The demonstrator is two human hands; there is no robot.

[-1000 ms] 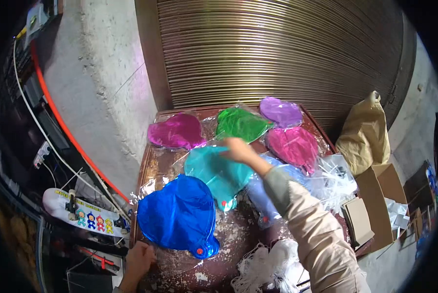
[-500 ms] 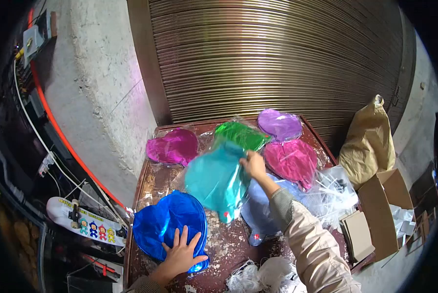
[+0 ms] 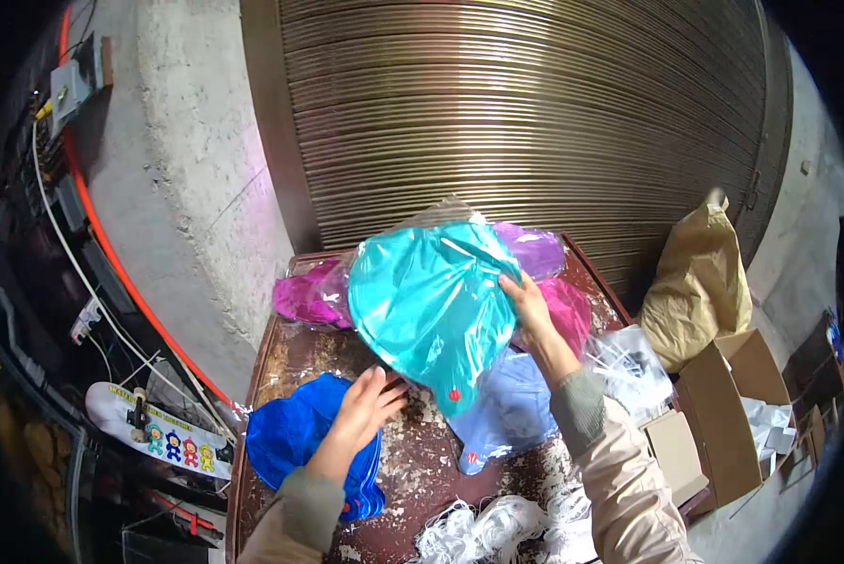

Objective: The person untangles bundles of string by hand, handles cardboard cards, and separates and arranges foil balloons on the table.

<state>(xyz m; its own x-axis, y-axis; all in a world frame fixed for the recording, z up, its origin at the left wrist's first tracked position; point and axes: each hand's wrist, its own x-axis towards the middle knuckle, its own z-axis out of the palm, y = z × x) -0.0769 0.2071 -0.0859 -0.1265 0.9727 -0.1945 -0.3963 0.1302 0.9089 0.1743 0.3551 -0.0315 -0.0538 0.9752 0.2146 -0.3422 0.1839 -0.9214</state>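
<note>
My right hand [image 3: 530,310] pinches the right edge of a flat teal foil balloon [image 3: 431,301] in clear wrapping, lifted above the table. Its tail, with a red mark, points down toward me. Close to the balloon's lower left edge is my left hand [image 3: 370,409], fingers apart and holding nothing; whether it touches that edge I cannot tell. Beneath the left hand lies a stack of blue foil balloons [image 3: 290,428]. A pale blue foil balloon [image 3: 516,404] rests under the teal one's tail. Magenta [image 3: 311,296], purple [image 3: 532,249] and pink [image 3: 569,315] balloons are partly covered at the back.
The worn red-brown table [image 3: 412,479] bears bundles of white string [image 3: 483,531] in front and bagged white sticks [image 3: 629,367] at right. An open cardboard box [image 3: 723,423], a brown sack [image 3: 699,282] and folded card [image 3: 676,456] are on the right. A ribbed shutter [image 3: 525,122] stands behind.
The teal balloon has been raised off the other balloons toward the back, now hiding the green one. My left hand has lifted off the blue stack and moved up toward the teal balloon.
</note>
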